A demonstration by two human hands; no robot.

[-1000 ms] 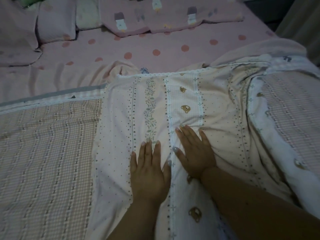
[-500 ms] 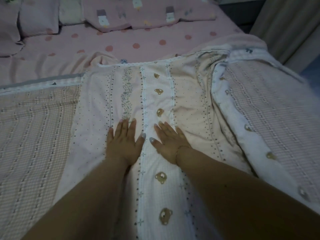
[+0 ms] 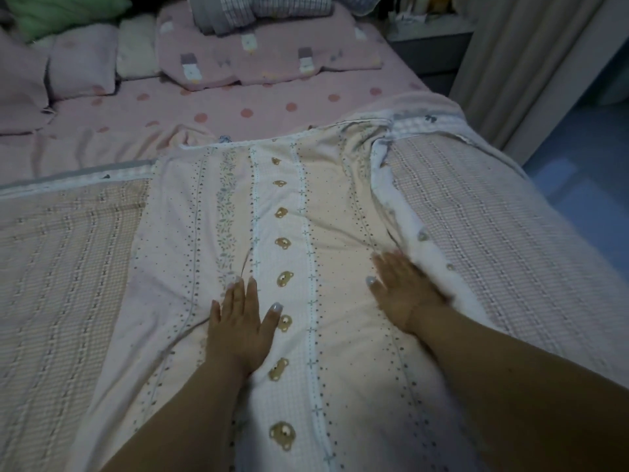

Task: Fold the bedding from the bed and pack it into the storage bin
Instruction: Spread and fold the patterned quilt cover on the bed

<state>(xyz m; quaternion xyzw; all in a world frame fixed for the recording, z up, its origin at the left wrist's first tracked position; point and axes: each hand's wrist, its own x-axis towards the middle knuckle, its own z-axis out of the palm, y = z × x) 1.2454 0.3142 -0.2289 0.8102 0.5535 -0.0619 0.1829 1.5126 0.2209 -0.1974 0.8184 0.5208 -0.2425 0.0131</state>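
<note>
Both hands flat, fingers straight, on the bear-print quilt [image 3: 289, 233]. Left hand [image 3: 238, 321] beside the bear stripe; right hand [image 3: 401, 287] near the folded edge. Best press outward evenly, flattening creases.

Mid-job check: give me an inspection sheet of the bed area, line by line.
Surface: bed with a pink dotted sheet.
Job's things: quilt spread flat, its side panels folded inward over the checked underside; the fold on the right is bunched; no storage bin seen.
Clutter: pillows and a folded pink blanket at the head end.
Hands: left hand flat beside the bear stripe; right hand flat near the right fold, blurred.
Cables: nothing seen.
Surroundings: curtain on the right, dim light.
</note>
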